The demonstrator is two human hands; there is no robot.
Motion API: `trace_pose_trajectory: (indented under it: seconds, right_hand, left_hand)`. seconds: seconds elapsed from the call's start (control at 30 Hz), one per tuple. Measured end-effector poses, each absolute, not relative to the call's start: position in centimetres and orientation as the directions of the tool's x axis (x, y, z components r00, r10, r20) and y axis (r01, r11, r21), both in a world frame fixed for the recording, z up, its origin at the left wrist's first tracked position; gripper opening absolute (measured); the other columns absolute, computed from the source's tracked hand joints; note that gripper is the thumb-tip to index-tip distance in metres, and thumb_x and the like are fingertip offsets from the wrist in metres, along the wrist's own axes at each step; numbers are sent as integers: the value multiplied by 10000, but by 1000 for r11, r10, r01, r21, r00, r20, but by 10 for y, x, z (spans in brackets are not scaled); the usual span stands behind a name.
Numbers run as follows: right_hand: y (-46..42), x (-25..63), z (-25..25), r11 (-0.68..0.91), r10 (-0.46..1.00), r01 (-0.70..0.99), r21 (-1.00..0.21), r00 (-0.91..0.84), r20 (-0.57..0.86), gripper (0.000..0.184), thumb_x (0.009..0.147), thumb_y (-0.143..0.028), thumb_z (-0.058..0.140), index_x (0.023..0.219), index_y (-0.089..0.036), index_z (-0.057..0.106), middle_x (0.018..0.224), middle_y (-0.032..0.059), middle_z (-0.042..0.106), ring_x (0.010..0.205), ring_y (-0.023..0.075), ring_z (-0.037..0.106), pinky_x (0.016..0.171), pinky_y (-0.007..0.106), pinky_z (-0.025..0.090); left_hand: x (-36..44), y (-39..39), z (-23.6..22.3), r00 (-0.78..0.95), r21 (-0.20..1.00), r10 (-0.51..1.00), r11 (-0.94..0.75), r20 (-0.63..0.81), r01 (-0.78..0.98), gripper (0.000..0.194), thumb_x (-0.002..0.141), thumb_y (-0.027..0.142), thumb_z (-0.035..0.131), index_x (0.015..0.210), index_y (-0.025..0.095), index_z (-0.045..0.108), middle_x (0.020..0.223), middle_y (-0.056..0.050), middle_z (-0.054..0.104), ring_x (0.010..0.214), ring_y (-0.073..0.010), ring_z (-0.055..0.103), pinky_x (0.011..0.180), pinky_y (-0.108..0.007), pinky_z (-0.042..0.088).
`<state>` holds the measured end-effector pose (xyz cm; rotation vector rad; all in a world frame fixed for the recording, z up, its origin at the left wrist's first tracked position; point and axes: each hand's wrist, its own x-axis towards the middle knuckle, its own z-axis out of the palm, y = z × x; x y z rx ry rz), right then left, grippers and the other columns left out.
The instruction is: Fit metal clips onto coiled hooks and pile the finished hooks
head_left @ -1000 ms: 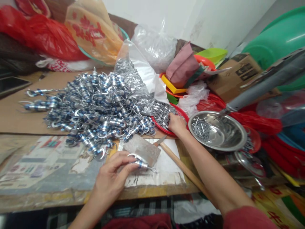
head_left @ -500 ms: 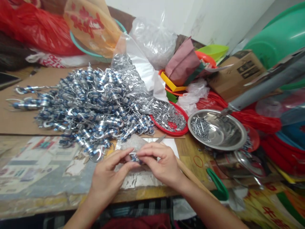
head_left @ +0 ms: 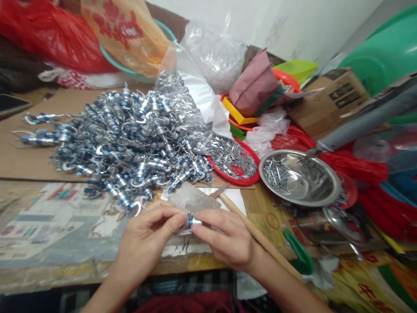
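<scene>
Between the fingertips of both hands is a small silver-and-blue metal fitting, partly covered by the fingers. My left hand pinches its left side, thumb and forefinger together. From the right, my right hand grips the other end with its fingers curled. Just behind them, a flat grey block lies on white paper. A wooden handle runs diagonally behind the right hand, near a pointed blade. To the left rises a heap of silver-and-blue hooked metal fittings on cardboard.
A red plate of small metal pieces sits behind the hands. Right of it stands a steel bowl with metal pins, a grey bar slanting above it. Bags and a cardboard box line the back. A green plastic piece lies right.
Both hands have come slightly nearer the table's front edge, and more of the grey block and wooden handle shows. The fitting has turned between the fingers. The view has shifted a little.
</scene>
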<state>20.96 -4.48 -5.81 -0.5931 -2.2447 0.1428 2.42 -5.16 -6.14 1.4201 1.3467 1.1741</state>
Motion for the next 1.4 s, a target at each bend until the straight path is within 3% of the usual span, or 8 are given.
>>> trace_pose_trajectory:
  seconds: [0.23,0.5,0.7,0.77,0.83,0.93,1.17,1.4]
  right_hand:
    - [-44,211,-52,872,470,411,-266,-550,691,241,818,-77,498,998,-142,645,953,123,695,872,169,652,674,255,539]
    - [-51,204,-54,735,677,396,-550,-379,631,160,792,-140,599,907,-174,705,866,91,707,759,142,671,665,222,558]
    - [-34,217,-46,649,758,463,-604,-456,466,131,803,-213,608,840,-166,724,804,59,711,733,139,663,664,233,550]
    - [-10,239,-46,544,835,666,-510,-371,406,181,841,-209,542,898,-198,714,879,40,715,818,148,664,749,271,541]
    - [20,267,-51,297,927,930,-218,-226,301,325,870,-121,422,1075,-224,652,1054,38,684,971,148,632,853,286,500]
    - [59,301,-63,193,968,979,-67,-179,177,447,793,-80,495,1208,-229,567,1005,60,704,915,199,656,806,298,502]
    - [78,308,-69,267,962,960,87,-270,24,453,813,-134,481,1249,-247,525,932,99,711,849,247,661,746,308,475]
    - [84,303,-66,313,949,947,69,-315,13,465,805,-117,458,1252,-234,516,1060,92,671,931,245,630,777,306,463]
  left_hand:
    - [25,-55,-53,18,923,977,-206,212,326,123,749,297,611,668,274,700,797,14,680,789,-163,618,721,-216,455]
    - [26,-58,-60,24,988,991,130,-132,81,189,661,389,679,755,232,723,756,-7,751,706,-190,676,636,-239,536]
    - [38,-63,-64,-24,947,952,300,-305,-117,518,523,335,781,994,177,634,883,-61,745,782,-221,695,701,-300,574]
    - [40,-62,-63,-19,942,950,306,-312,-134,606,527,331,778,1068,164,563,841,-65,737,773,-223,695,694,-307,574]
    - [42,-60,-62,10,939,951,305,-308,-156,675,548,330,767,1135,166,479,755,-44,721,744,-218,695,683,-309,570]
    - [43,-57,-63,49,938,954,299,-295,-174,685,579,330,749,1159,183,414,693,-15,693,710,-203,691,674,-308,564]
    - [41,-55,-69,-8,928,941,331,-337,-169,685,530,274,777,1119,192,437,657,22,661,698,-193,682,679,-321,557]
    - [40,-55,-73,4,900,935,343,-355,-268,745,508,243,795,1141,182,407,678,12,680,693,-169,661,677,-297,545]
